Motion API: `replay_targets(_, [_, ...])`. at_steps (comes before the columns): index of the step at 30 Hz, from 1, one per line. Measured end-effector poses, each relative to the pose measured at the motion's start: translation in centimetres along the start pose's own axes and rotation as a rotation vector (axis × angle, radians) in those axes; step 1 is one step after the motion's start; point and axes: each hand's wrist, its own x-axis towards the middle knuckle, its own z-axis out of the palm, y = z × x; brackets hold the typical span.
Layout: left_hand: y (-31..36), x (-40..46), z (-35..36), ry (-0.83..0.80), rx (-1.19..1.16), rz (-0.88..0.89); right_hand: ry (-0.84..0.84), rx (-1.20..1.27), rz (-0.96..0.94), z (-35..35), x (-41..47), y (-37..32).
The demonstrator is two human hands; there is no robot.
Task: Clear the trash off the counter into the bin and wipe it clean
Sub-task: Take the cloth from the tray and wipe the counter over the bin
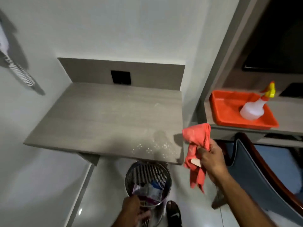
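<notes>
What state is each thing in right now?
Counter: no trash on it, white specks near the front right corner.
Bin: upright under the counter's edge, wrappers inside.
Cloth: bunched, held off the counter.
Right hand: gripping the cloth.
Left hand: on the bin's rim.
Spray bottle: upright in the orange tray.
</notes>
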Motion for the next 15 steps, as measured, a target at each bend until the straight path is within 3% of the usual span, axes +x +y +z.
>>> replay_targets(6, [0.0,1.4,1.6,0.086,0.088,-0.018,-0.110,-0.436,-0.208,5.0,11.1,-1.9])
replay_targets(9, [0.4,0.7,1.8,0.103,0.079,-0.064,-0.385,-0.893,-0.255,9.1,13.6,2.3])
replay_targets(11, [0.6,0.2,2.0,0.128,0.078,-0.083,-0.386,-1.194,-0.281,11.4,13.0,5.1])
replay_targets(13, [0.7,0.2,1.7,0.101,0.069,-0.048,-0.299,-1.257,-0.358,13.1,11.7,6.3])
replay_targets(15, [1.1,0.8,1.6,0.090,0.060,-0.040,-0.341,-1.229,-0.449,14.3,9.8,6.5])
